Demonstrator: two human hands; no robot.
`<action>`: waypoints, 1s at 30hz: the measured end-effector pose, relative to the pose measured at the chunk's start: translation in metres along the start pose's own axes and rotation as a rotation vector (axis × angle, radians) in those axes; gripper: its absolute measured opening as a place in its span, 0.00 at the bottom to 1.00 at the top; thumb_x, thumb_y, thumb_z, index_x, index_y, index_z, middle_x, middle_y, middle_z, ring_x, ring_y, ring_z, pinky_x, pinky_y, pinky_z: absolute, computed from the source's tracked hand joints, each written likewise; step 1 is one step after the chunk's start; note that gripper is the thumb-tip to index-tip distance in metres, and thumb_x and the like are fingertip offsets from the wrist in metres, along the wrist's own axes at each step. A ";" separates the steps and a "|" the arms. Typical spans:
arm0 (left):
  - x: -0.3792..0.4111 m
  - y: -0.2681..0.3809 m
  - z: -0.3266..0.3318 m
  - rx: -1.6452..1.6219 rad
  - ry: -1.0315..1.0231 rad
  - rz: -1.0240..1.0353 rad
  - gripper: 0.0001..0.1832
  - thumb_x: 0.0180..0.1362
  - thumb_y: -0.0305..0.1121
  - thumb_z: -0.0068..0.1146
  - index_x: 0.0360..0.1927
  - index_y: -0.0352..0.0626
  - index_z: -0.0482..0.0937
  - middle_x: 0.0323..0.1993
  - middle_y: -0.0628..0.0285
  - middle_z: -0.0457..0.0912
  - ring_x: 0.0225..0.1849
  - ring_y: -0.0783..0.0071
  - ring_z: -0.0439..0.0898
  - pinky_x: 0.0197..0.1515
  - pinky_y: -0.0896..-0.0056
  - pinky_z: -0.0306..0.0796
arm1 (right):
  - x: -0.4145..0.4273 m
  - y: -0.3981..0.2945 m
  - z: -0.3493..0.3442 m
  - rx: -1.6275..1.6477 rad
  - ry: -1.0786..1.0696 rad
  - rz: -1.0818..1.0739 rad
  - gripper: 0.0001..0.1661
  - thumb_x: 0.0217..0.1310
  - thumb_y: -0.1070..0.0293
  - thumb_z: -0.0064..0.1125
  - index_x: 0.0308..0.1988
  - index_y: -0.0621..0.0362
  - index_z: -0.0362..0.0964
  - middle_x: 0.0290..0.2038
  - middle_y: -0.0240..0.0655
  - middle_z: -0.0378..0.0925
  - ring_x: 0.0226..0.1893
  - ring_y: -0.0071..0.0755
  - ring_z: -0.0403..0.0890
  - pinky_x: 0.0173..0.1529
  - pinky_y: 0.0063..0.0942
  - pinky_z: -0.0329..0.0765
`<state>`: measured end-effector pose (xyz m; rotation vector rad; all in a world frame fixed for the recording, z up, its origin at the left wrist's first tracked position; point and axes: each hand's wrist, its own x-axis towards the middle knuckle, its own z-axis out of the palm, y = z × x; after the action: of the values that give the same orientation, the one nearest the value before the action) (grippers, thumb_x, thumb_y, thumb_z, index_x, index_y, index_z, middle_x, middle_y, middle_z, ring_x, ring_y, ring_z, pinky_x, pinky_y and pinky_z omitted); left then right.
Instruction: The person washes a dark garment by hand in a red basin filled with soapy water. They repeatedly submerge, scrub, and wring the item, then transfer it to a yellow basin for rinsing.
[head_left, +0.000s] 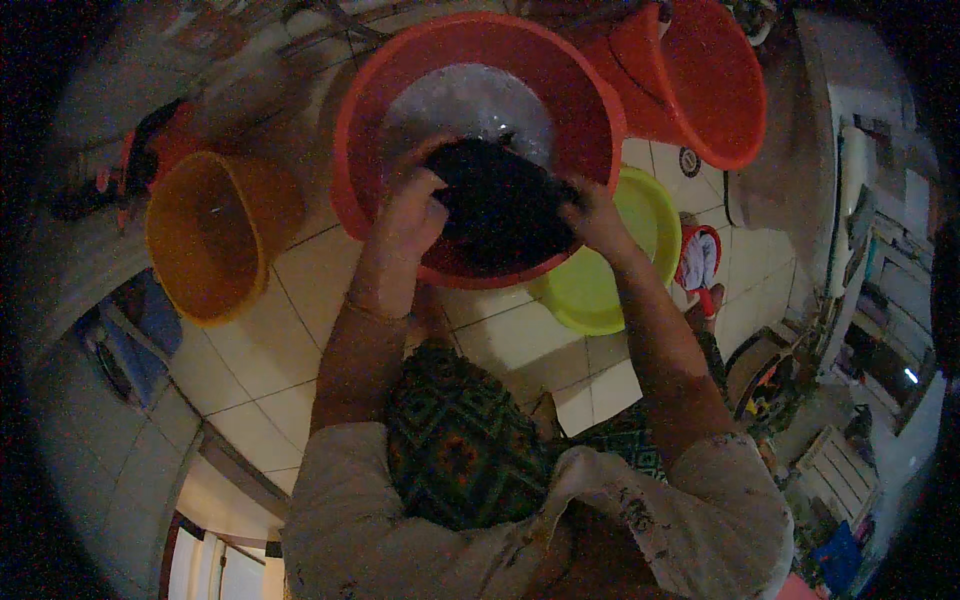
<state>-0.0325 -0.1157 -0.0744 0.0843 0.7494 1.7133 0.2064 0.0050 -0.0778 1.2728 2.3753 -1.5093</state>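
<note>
A dark cloth is spread between my hands over the near side of a large red plastic tub. My left hand grips the cloth's left edge, its fingers curled in. On the opposite edge my right hand holds the fabric, though dimness blurs the fingertips. Behind the cloth, cloudy, foamy water shows in the tub. The cloth hides the tub's near inside wall, and I cannot tell whether its lower part touches the water.
A yellow-green basin stands right of the tub, partly under it in view. Beyond is a tilted red bucket. An orange bucket stands left on the tiled floor. A small red container with pale cloth sits right of the basin.
</note>
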 end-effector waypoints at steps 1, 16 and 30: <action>-0.004 0.003 -0.001 0.004 0.031 0.018 0.18 0.43 0.28 0.51 0.41 0.39 0.75 0.43 0.55 0.77 0.46 0.57 0.75 0.54 0.56 0.66 | 0.005 0.002 0.005 0.183 0.088 0.041 0.30 0.45 0.72 0.53 0.53 0.58 0.62 0.46 0.37 0.71 0.47 0.35 0.71 0.53 0.31 0.67; -0.006 -0.051 0.037 -0.133 0.429 -0.354 0.16 0.57 0.41 0.46 0.42 0.41 0.73 0.36 0.61 0.75 0.39 0.69 0.75 0.43 0.68 0.69 | 0.031 -0.117 0.048 -0.351 0.487 -0.109 0.14 0.48 0.58 0.54 0.34 0.54 0.74 0.28 0.42 0.76 0.25 0.47 0.77 0.28 0.40 0.74; -0.022 -0.049 0.010 -0.171 0.259 -0.035 0.22 0.59 0.45 0.40 0.51 0.41 0.69 0.46 0.60 0.72 0.49 0.66 0.69 0.54 0.66 0.63 | 0.017 -0.134 0.094 -0.242 0.398 -0.328 0.13 0.51 0.56 0.52 0.27 0.54 0.71 0.25 0.41 0.68 0.28 0.47 0.74 0.28 0.38 0.73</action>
<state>0.0199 -0.1269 -0.0848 -0.2720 0.7841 1.7676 0.0723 -0.0822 -0.0367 1.2717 3.0338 -1.0512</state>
